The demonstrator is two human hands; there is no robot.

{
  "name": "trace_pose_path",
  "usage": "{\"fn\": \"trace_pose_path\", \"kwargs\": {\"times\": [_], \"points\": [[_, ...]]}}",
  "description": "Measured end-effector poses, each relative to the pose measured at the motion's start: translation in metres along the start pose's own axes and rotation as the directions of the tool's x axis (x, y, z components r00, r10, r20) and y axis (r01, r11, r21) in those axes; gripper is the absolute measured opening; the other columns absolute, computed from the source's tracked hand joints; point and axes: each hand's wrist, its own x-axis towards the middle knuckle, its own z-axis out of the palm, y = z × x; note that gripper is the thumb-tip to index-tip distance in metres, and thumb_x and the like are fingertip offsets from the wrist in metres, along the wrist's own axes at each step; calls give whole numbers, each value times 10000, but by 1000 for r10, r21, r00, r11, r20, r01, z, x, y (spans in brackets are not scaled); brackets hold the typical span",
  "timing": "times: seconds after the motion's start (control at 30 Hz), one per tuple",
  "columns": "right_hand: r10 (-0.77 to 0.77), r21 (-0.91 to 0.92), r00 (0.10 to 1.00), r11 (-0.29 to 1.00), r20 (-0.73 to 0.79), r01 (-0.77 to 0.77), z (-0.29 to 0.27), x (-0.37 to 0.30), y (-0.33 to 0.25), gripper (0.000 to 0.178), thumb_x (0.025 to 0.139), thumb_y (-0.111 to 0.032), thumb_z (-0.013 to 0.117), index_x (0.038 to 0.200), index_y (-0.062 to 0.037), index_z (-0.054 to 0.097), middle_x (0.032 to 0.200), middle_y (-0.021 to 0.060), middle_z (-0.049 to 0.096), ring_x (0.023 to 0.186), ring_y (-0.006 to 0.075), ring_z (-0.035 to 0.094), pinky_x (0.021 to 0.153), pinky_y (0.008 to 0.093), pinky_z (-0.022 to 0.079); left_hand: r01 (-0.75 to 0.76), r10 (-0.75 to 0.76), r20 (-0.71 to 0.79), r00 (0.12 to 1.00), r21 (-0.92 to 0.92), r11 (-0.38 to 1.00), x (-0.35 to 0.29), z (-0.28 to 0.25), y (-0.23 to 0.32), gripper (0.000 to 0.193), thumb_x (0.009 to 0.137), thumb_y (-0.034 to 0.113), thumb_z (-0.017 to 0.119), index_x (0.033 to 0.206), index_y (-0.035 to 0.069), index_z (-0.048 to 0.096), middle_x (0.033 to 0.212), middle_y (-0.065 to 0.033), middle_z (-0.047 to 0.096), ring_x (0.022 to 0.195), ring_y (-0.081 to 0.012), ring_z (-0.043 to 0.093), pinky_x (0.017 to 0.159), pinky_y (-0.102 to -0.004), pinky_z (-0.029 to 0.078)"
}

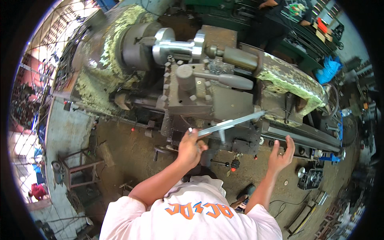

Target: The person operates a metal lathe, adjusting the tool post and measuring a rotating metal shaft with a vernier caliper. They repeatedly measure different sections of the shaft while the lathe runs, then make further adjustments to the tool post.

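Note:
My left hand (pixel 191 149) is closed on one end of a long metal vernier caliper (pixel 244 119). The caliper slants up to the right in front of the lathe's carriage, and its sliding jaw (pixel 222 137) points down. My fingers cover part of the held end. To the right, my right hand (pixel 281 155) is raised with fingers apart and nothing in it. Beyond the caliper, a shiny turned metal workpiece (pixel 176 49) sits between the lathe chuck (pixel 138 46) and the tailstock (pixel 240 58). The tool post (pixel 186 92) with its handle (pixel 236 81) stands just nearer than the workpiece.
The worn lathe bed (pixel 304 138) runs off to the right. A metal stand (pixel 80 168) is on the floor at left, and a black tray of parts (pixel 311 179) at right. Another person (pixel 280 20) stands behind the lathe, near a blue plastic bag (pixel 329 69).

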Motion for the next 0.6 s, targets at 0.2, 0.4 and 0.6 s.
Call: {"fn": "trace_pose_path", "kwargs": {"times": [0.2,0.4,0.6], "points": [[-376,-174,755,826,537,535,9,65,-55,502,842,-213,794,1312,-100,660,1353,97,625,1294,295,574,1208,568,309,122,-102,254,962,-63,991,19,49,-8,361,1115,368,477,1215,22,498,1182,-228,700,563,-142,503,650,-318,495],[-393,93,668,894,632,438,39,124,-2,281,837,-119,761,1108,-54,722,1030,110,682,1035,327,630,995,504,456,192,-172,317,933,-31,981,34,88,-7,494,1105,436,470,1385,29,472,1327,-198,654,905,-196,662,863,-371,506],[-271,122,667,957,694,261,67,158,21,235,862,-127,753,1064,-8,737,953,170,676,936,387,645,819,465,491,273,-303,356,884,133,953,21,66,0,469,1056,285,551,1431,16,466,1381,-174,631,1184,-288,656,985,-406,494]]}}
